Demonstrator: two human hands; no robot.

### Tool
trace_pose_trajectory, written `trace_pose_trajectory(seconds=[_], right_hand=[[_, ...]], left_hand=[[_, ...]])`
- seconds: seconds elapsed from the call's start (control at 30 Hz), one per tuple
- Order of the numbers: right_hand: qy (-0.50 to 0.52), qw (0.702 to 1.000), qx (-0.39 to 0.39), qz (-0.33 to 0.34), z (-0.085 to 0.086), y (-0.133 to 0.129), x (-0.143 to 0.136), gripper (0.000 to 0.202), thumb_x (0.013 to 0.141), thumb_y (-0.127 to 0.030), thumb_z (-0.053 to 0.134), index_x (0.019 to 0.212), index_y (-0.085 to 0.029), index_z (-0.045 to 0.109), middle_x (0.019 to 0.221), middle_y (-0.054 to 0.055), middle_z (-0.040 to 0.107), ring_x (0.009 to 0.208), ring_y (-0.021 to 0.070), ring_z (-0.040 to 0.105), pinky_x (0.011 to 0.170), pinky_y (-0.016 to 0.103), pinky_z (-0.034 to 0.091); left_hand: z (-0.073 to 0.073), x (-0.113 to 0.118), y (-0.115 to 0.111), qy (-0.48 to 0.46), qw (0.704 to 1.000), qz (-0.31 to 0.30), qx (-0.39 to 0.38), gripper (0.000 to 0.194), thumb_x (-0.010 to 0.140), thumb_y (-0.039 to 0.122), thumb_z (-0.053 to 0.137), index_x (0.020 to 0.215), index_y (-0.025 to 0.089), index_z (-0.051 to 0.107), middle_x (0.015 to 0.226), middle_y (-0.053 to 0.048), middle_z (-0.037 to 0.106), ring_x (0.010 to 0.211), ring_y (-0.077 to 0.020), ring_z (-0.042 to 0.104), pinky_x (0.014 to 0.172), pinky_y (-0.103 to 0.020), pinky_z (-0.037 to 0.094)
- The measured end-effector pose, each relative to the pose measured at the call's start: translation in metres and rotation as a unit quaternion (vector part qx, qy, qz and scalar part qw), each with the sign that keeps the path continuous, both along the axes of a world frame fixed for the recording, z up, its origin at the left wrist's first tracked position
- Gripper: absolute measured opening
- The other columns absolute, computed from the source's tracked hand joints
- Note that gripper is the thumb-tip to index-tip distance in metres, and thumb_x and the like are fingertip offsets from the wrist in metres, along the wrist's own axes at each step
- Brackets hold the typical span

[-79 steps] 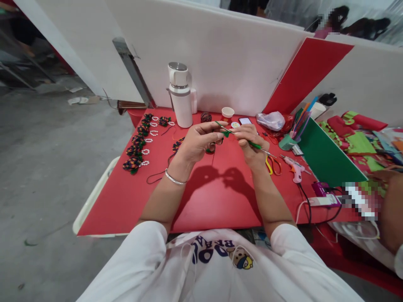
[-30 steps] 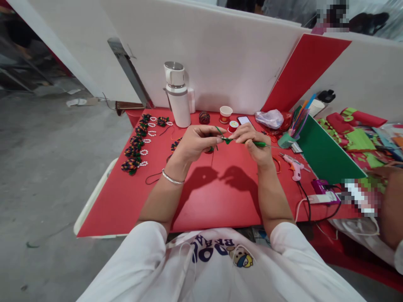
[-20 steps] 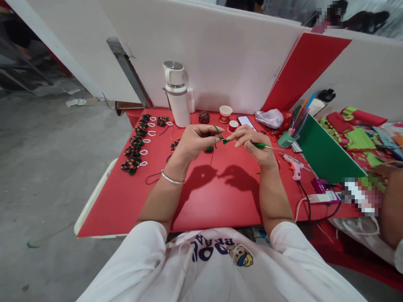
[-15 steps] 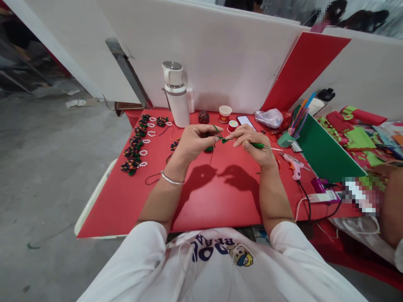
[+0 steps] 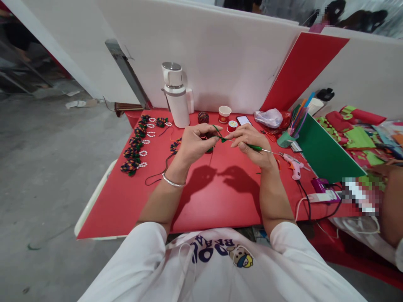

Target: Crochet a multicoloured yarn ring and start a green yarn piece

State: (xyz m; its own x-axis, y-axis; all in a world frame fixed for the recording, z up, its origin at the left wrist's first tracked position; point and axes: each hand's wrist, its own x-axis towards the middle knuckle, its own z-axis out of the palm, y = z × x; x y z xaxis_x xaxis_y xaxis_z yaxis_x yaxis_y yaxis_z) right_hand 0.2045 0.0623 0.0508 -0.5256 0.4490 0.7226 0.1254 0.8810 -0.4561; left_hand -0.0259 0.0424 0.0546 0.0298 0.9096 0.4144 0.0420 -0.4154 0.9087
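Above the red table [image 5: 208,201], my left hand [image 5: 197,140] pinches green yarn [image 5: 217,130], which loops up over its fingers. My right hand [image 5: 252,144] is closed round a crochet hook [image 5: 255,147] with a green grip and thin metal shaft. The hook's tip meets a small green crocheted piece [image 5: 223,139] between the two hands. Behind my left wrist lies a dark multicoloured yarn piece [image 5: 174,146] with a loose cord. To the left stand several multicoloured yarn pieces with white bead loops [image 5: 135,142] in a column.
A white thermos [image 5: 178,100], a paper cup [image 5: 224,114], a thread spool [image 5: 232,126], a dark yarn ball [image 5: 203,117] and a phone [image 5: 243,120] stand at the back. Right are a pen holder [image 5: 286,139], a pink glue gun [image 5: 295,165], cables, a green divider [image 5: 329,155] and another person's arm [image 5: 392,205].
The crochet hook has turned slightly in my right hand, its back end dipping a little. My left hand has barely moved and still pinches the yarn.
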Motion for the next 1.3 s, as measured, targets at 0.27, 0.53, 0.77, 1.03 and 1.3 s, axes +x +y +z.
trace_pose_trajectory(seconds=[0.27,0.53,0.77,1.03,1.3], right_hand=[[-0.031,0.986,0.132,-0.096,-0.003,-0.007,-0.016,0.018,0.106,-0.035,0.06,0.1,-0.03,0.076,0.119,0.005,0.082,0.108,0.026,0.065,0.098,0.051,0.055],[0.013,0.971,0.168,-0.169,-0.027,-0.004,-0.036,0.021,0.103,-0.051,0.062,0.102,-0.038,0.079,0.119,0.005,0.079,0.112,0.0271,0.067,0.103,0.052,0.058],[0.039,0.996,0.076,-0.035,-0.01,-0.002,-0.018,0.028,0.104,-0.055,0.06,0.104,-0.037,0.08,0.115,0.005,0.081,0.105,0.0253,0.074,0.093,0.051,0.062],[0.041,0.995,-0.073,0.047,0.003,-0.013,0.0,0.023,0.106,-0.042,0.061,0.098,-0.029,0.079,0.121,0.007,0.082,0.113,0.0249,0.077,0.099,0.048,0.064],[0.203,0.956,-0.188,0.099,-0.027,0.0,-0.029,0.039,0.102,-0.062,0.061,0.089,-0.027,0.071,0.11,0.008,0.083,0.106,0.0253,0.08,0.098,0.052,0.067]], left_hand=[[-0.002,0.008,0.002,-0.116,0.992,0.004,-0.04,0.023,0.061,0.019,0.087,0.084,0.017,0.084,0.073,-0.001,0.073,0.063,-0.0098,0.058,0.057,-0.022,0.044],[0.007,-0.002,0.005,-0.291,0.897,-0.196,-0.27,0.038,0.055,0.009,0.086,0.092,0.016,0.083,0.055,0.008,0.049,0.045,-0.001,0.031,0.04,-0.015,0.019],[0.008,-0.011,0.008,-0.273,0.878,-0.258,-0.296,0.036,0.054,0.006,0.083,0.089,0.013,0.083,0.056,0.005,0.052,0.045,-0.0018,0.035,0.039,-0.013,0.014],[0.004,-0.015,0.01,-0.215,0.901,-0.245,-0.285,0.032,0.054,0.008,0.085,0.086,0.012,0.085,0.049,0.004,0.051,0.044,-0.0026,0.032,0.04,-0.016,0.016],[0.003,0.002,0.005,-0.218,0.918,-0.218,-0.251,0.032,0.052,0.015,0.087,0.084,0.014,0.085,0.061,-0.001,0.064,0.047,-0.0037,0.038,0.043,-0.019,0.022]])
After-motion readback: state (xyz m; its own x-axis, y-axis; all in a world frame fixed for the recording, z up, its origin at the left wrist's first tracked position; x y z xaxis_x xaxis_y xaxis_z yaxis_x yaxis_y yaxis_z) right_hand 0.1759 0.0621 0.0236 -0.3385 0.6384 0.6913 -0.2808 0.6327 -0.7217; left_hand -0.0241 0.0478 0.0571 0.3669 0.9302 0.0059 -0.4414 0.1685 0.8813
